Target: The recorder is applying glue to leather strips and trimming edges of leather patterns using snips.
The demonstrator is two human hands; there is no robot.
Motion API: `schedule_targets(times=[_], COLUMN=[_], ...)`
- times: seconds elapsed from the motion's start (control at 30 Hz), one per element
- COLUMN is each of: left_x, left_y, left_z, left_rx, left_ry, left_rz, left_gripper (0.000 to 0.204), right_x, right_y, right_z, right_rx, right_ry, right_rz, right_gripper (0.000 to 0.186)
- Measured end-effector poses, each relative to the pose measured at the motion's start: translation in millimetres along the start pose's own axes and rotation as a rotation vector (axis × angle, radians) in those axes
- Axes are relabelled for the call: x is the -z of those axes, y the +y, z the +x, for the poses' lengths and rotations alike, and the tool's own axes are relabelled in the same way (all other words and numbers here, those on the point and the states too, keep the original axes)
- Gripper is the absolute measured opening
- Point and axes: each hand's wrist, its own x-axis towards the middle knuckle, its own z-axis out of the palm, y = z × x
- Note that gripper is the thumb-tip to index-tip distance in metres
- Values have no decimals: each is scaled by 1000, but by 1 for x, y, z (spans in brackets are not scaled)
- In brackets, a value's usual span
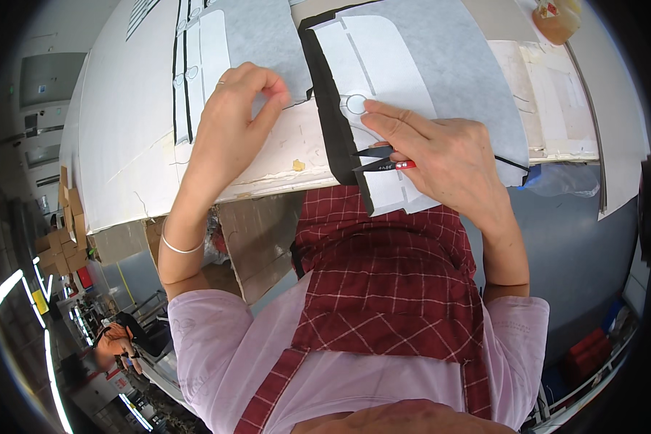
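Note:
My left hand (235, 126) hovers over the table's near edge, left of the dark fabric, with thumb and index finger pinched; anything between them is too small to make out. My right hand (445, 159) holds small thread snips (376, 166) with dark blades and red handle in its curled fingers. Its index and middle fingertips touch a white pattern piece (380, 54) beside an outlined circle (356, 104). That piece lies on black fabric (325, 123) and a pale grey sheet (445, 50). A similar white piece with black strips (202, 79) lies at upper left.
The white worktable (116, 145) has worn edges. An amber container (556, 20) sits at upper right. Cardboard boxes (58, 249) are at left, clear plastic (564, 181) under the table's right edge, red crates (586, 358) at lower right. Another person (116, 340) appears at far lower left.

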Motion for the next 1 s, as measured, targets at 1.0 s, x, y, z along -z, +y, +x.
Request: schedule_targets(times=[1.0], left_x=[-20], left_y=[-4], left_z=[34], left_rx=[-360], left_ry=[-154], left_rz=[-196], left_gripper=[20], right_x=[-2], right_y=[2], right_z=[-1], right_rx=[10], right_ry=[11], right_rz=[-8], right_gripper=[43])
